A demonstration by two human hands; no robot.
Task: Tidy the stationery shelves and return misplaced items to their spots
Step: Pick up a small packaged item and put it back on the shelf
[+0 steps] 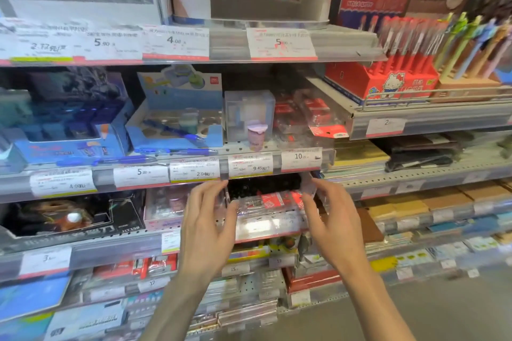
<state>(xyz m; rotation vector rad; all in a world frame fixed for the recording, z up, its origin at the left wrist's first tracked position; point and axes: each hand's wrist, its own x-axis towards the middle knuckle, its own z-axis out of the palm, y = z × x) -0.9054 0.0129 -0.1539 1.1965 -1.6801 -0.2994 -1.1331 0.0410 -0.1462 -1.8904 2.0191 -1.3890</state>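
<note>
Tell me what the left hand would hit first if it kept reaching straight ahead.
Probably the clear plastic packet with red labels lying on that shelf: the left hand points into the shelf with its fingers at the packet's left end. Depth is unclear; they may already be touching.

Tiered shop shelving (277, 63) above grey floor (443, 307)

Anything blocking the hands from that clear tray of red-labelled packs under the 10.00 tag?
Nothing visible. The left hand and right hand already flank the clear tray, fingers at its two ends. Whether they are gripping it is unclear. Only the price rail overhangs it.
</note>
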